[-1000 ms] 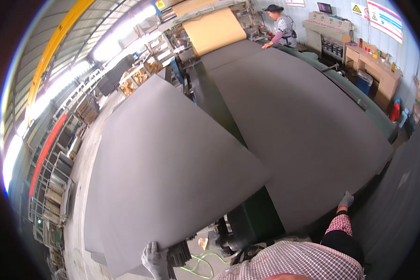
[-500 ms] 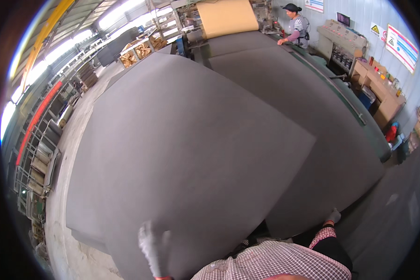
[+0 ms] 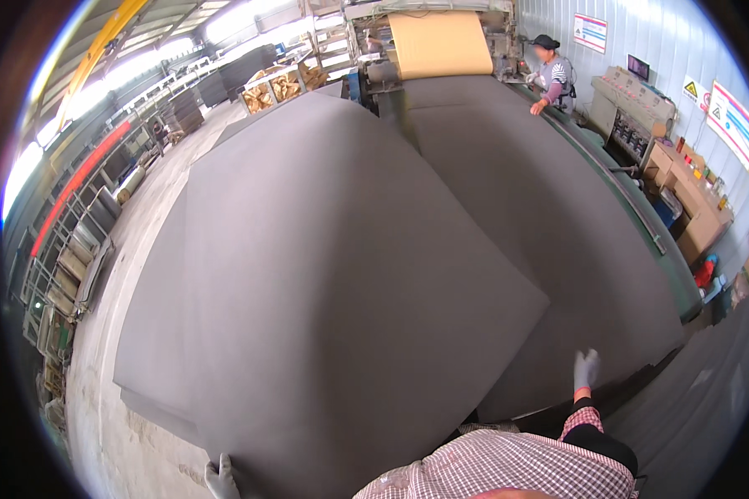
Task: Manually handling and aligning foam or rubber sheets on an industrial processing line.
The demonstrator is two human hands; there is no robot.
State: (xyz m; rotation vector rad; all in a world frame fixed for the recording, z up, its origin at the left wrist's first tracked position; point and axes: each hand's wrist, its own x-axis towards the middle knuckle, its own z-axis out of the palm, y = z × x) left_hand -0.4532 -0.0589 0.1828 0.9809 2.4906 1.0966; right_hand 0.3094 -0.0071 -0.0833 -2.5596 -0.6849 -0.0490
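A large dark grey sheet (image 3: 366,274) lies skewed over the left and middle of the view, its right corner pointing toward me. Beneath it, another dark grey sheet (image 3: 508,183) stretches back to the machine. At the near left border of the upper sheet is my left hand (image 3: 220,478), in a pale glove, its visible fingers stretched and apart. My right hand (image 3: 587,368), also gloved and slightly blurred, is over the lower sheet near its front edge. Its fingers look spread, with nothing in them.
A machine with a tan roll (image 3: 441,46) stands at the far end. A co-worker (image 3: 553,79) is at the far right side, one hand by the sheet. A green rail (image 3: 641,212) runs along the right; a control console (image 3: 632,104) and a brown bench (image 3: 691,183) stand beyond.
The upper sheet has shifted left and nearer relative to the machine. My left hand has moved to its near left border. My right hand has come forward from the lower sheet's front edge.
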